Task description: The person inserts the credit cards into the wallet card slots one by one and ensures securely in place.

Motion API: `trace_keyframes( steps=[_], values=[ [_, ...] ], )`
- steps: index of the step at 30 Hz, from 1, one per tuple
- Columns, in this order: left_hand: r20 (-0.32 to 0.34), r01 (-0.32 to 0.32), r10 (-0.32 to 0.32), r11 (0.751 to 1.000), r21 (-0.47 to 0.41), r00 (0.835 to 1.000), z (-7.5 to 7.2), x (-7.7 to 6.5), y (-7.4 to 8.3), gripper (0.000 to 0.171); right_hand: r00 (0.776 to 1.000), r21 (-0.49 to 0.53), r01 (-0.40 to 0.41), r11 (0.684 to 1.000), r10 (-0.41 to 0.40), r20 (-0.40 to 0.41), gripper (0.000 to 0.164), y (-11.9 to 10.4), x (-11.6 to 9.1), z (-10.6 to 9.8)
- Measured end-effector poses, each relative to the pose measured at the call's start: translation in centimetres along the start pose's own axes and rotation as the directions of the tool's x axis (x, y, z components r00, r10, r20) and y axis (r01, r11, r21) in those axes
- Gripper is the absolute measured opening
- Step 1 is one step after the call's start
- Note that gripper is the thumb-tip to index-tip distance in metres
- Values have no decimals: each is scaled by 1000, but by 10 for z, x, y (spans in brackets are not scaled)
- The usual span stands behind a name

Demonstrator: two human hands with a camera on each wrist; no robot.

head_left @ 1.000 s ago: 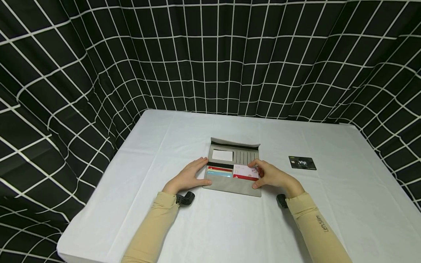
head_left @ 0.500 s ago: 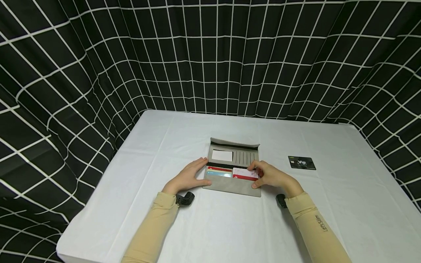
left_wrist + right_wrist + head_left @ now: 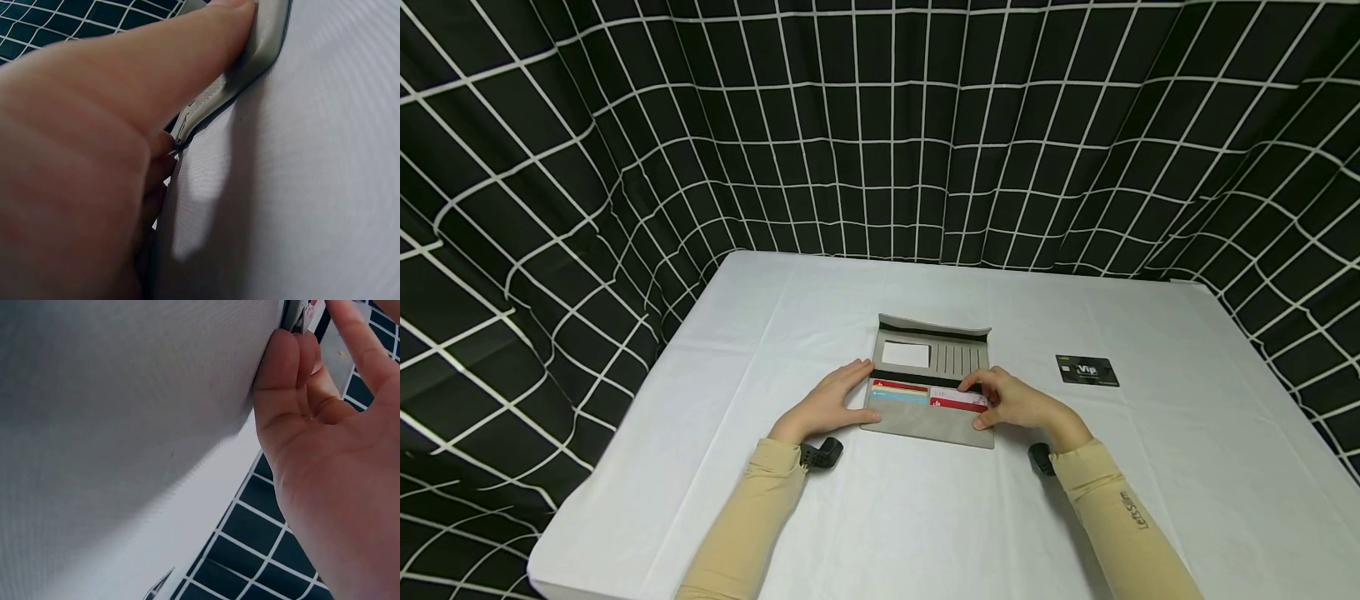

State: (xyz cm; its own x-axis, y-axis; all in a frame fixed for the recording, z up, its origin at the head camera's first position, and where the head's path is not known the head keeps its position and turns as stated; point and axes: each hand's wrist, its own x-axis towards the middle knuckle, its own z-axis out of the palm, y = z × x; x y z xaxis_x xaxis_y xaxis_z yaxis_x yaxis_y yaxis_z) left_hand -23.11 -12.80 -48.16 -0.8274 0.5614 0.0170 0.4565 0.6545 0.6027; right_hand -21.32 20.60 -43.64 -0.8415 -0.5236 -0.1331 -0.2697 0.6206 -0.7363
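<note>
A grey wallet (image 3: 932, 425) lies unfolded on the table. In its lower right pocket sits a white and red card (image 3: 950, 400), partly tucked in. My right hand (image 3: 1022, 402) has a bent index finger on that card's top edge and the thumb at the wallet's right edge; its other fingers curl by the same edge in the right wrist view. My left hand (image 3: 826, 403) rests against the wallet's left side, thumb on the front and fingers extended. Several cards, among them a blue card (image 3: 898, 397), show in the lower left pocket.
A black Vip card (image 3: 1086, 370) lies flat to the right of the wallet. A white insert (image 3: 906, 354) fills the upper window, beside a row of narrow slots (image 3: 958, 361). White cloth covers the table (image 3: 760, 325); a black gridded curtain (image 3: 895, 133) encloses it.
The white and red card has slid down into the lower right pocket, so less of it shows. My right index finger moved down and slightly left with it. My left hand stayed put.
</note>
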Motion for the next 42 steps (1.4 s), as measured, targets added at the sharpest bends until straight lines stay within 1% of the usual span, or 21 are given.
trace_keyframes(
  steps=[4, 10, 21, 24, 29, 34, 42],
  values=[
    [2, 3, -3, 1000, 2, 1000, 0, 0, 0, 91, 1000, 5, 7, 1000, -7, 13, 48, -2, 0, 0],
    [2, -5, 5, 1000, -3, 1000, 0, 0, 1, 90, 999, 4, -13, 1000, 13, 31, 48, -4, 0, -1],
    [5, -7, 7, 1000, -6, 1000, 0, -1, 1, 90, 999, 9, 3, 1000, -4, 46, 41, -1, 2, 0],
    [-1, -11, 11, 1000, -3, 1000, 0, -1, 0, 90, 999, -3, 2, 1000, -1, 49, 41, -4, 1, 1],
    [1, 1, -1, 1000, 5, 1000, 0, -1, 0, 90, 998, -26, -1, 1000, 3, 65, 43, -9, 0, 3],
    [4, 6, -6, 1000, -1, 1000, 0, -1, 0, 90, 996, -12, -13, 1000, 14, 87, 44, -11, 2, 4],
    [-6, -8, 8, 1000, -3, 1000, -1, 0, 1, 90, 994, 4, -24, 1000, 23, 104, 44, -13, 4, 1]
  ],
)
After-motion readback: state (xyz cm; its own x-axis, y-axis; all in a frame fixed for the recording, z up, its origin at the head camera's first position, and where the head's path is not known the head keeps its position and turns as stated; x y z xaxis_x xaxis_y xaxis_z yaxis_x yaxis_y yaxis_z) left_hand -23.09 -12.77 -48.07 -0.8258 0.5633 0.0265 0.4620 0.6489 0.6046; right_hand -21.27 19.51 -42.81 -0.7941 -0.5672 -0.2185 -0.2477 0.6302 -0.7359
